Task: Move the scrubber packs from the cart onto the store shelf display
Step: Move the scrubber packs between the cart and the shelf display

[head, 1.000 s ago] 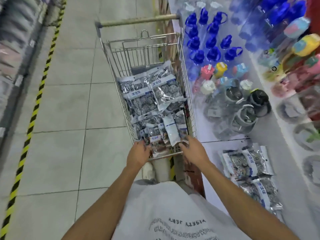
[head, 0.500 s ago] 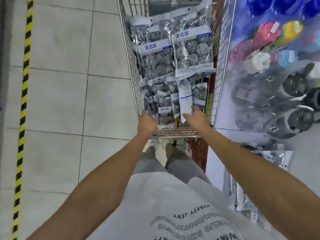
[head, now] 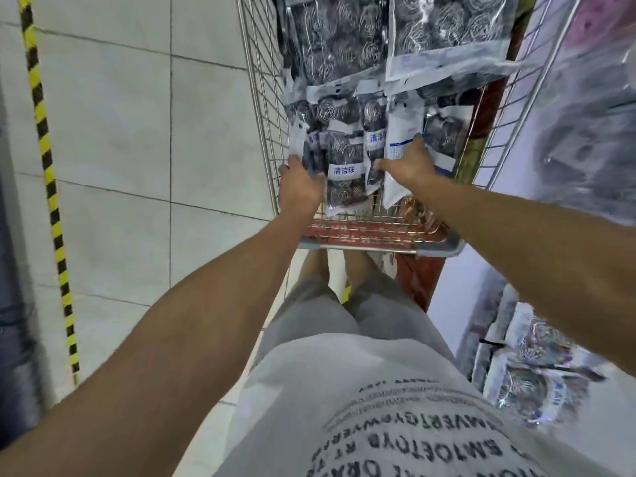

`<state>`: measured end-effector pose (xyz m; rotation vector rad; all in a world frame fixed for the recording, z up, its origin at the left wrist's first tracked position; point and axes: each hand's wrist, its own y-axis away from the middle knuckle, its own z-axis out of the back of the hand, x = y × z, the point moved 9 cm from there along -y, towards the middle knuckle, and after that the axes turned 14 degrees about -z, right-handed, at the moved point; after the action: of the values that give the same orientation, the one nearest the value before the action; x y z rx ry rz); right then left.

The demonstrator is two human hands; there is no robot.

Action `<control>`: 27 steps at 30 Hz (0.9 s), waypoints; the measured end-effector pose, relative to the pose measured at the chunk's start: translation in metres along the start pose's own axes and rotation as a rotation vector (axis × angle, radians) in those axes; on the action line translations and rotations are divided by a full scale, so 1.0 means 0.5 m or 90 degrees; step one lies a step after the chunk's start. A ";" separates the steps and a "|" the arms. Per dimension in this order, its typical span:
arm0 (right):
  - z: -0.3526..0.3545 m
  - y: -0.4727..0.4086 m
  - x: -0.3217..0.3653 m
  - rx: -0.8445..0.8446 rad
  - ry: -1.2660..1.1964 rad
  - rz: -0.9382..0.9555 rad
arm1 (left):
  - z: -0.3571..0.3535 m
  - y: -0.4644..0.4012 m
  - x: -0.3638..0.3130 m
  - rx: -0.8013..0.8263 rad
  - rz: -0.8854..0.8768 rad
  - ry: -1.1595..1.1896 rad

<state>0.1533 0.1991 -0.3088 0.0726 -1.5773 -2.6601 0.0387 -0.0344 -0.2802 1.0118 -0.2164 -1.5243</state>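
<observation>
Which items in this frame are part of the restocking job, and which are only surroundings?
Job:
scrubber packs in the cart
left hand and right hand, among those packs
packs on the shelf

Surroundings:
striped floor tape
wrapped goods on the right

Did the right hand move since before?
Yes. The right hand went from the cart's near rim deeper in, onto the scrubber packs.

The person wears a light grey T-shirt point(head: 361, 401) printed with dark block lettering (blurred, unreadable), grey shorts point(head: 344, 311), arms bare.
</observation>
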 end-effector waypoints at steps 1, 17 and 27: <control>-0.003 -0.012 0.002 -0.005 0.007 -0.002 | -0.004 -0.005 0.000 0.005 0.004 -0.005; 0.038 0.010 -0.030 -0.067 -0.166 0.031 | 0.006 0.021 -0.041 -0.022 -0.119 -0.038; 0.105 0.251 -0.140 0.160 -0.641 0.007 | 0.110 0.160 -0.154 0.094 -0.094 0.300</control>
<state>0.2219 0.1895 -0.1722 -1.4478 -2.0531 -2.5651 0.0493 -0.0092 -0.1594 1.4997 0.0820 -1.3681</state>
